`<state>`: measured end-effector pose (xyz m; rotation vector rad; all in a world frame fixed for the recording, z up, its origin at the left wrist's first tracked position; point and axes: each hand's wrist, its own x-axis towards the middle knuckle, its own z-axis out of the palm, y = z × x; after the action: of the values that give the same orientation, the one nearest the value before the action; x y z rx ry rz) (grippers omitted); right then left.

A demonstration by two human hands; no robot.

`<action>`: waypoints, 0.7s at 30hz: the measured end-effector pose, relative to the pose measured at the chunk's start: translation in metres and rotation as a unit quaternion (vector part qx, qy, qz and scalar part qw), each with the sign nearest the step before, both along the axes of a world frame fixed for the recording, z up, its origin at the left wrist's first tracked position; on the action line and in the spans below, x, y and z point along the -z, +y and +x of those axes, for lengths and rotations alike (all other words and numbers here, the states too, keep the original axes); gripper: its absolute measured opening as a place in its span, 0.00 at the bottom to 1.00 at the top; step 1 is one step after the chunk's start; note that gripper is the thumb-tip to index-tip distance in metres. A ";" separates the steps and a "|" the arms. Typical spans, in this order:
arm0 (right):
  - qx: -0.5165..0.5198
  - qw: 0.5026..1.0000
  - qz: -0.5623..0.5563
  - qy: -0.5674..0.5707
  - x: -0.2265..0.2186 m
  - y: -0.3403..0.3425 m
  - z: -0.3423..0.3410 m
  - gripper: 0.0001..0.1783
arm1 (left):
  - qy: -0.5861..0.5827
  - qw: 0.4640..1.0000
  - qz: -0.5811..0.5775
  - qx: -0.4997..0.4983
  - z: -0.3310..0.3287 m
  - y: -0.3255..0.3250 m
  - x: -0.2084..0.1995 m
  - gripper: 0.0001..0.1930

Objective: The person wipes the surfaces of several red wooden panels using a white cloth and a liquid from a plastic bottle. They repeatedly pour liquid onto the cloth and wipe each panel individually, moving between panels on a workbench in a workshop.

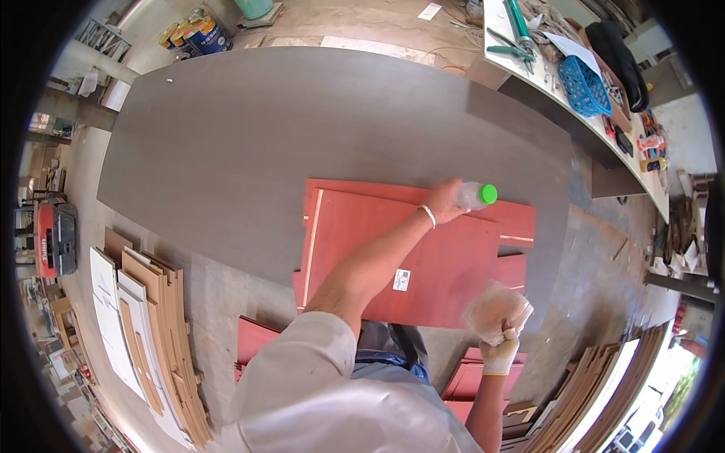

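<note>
My bare left hand, with a white band at the wrist, is closed round a clear plastic bottle with a green cap. The bottle is tilted, its cap pointing right, over the far right part of the red panels. These flat panels overlap in a loose stack, and a small white label lies on the top one. Lower right, my right hand, in a whitish knit glove, grips a thin, pale, brownish see-through cloth. That cloth is beside the stack's near right corner.
A large dark grey board lies under the panels. At the far right a white bench carries pliers and a blue basket. Stacked boards flank me at left and right. More red panels lie near my body. Cans stand far left.
</note>
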<state>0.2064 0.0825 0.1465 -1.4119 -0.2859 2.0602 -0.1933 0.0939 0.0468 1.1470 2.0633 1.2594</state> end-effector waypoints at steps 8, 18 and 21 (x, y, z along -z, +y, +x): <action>-0.114 0.987 0.047 0.100 0.022 0.009 -0.134 0.33 | 0.343 0.934 -0.089 0.040 -0.035 -0.119 -0.093 0.16; -0.291 0.924 -0.023 0.245 0.019 -0.072 -0.282 0.32 | 0.491 0.841 -0.227 -0.017 -0.101 -0.263 -0.162 0.07; -0.334 0.916 0.008 0.223 0.012 -0.090 -0.306 0.37 | 0.475 0.846 -0.232 -0.060 -0.105 -0.295 -0.178 0.07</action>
<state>-0.0999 -0.0075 0.1345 -0.8442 -0.6538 2.8466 -0.2987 -0.2014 0.2245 1.5771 2.9269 0.0979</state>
